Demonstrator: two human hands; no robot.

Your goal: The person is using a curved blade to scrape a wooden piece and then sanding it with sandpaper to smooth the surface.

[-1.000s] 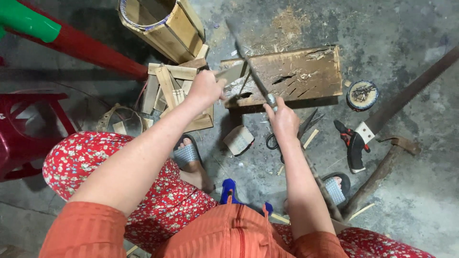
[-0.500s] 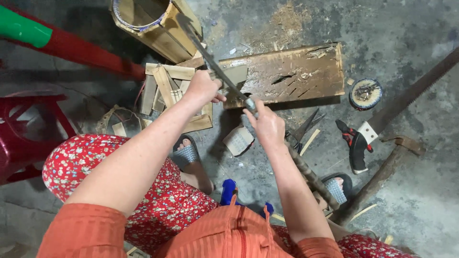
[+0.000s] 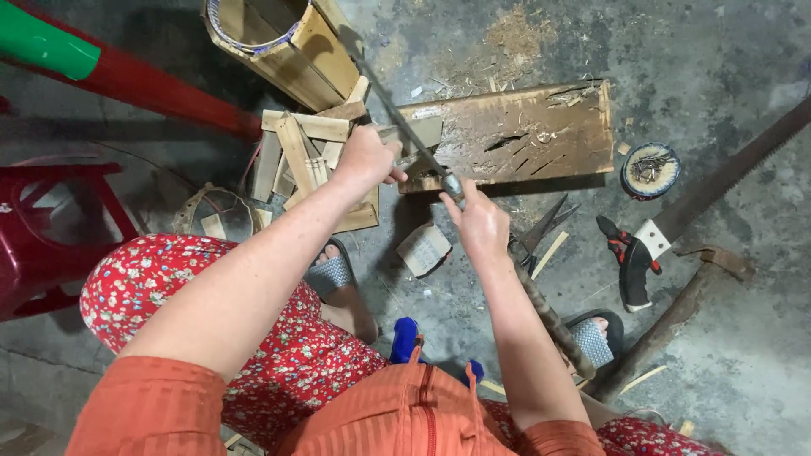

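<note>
My left hand [image 3: 367, 156] grips a short flat wooden strip [image 3: 420, 133] and holds it against the near left end of a scarred wooden chopping block [image 3: 515, 135] on the concrete floor. My right hand [image 3: 477, 224] holds a long knife [image 3: 397, 110] just below the blade. The blade slants up and to the left, crossing the strip. Its long dark handle [image 3: 549, 317] runs back along my forearm. The blade tip ends near a bamboo container [image 3: 287, 46].
A pile of wooden strips [image 3: 300, 152] lies left of the block. A red plastic stool [image 3: 51, 228] and a red-and-green pole [image 3: 127, 80] are at the left. To the right lie scissors [image 3: 541, 228], a saw [image 3: 642, 249], a round tin [image 3: 649, 169] and a rusty tool [image 3: 693, 291]. A small block [image 3: 422, 249] sits by my sandalled foot.
The knife blade has swung from leaning right over the block to slanting left towards the bamboo container. My right hand has shifted left and nearer me. My left hand stays on the strip.
</note>
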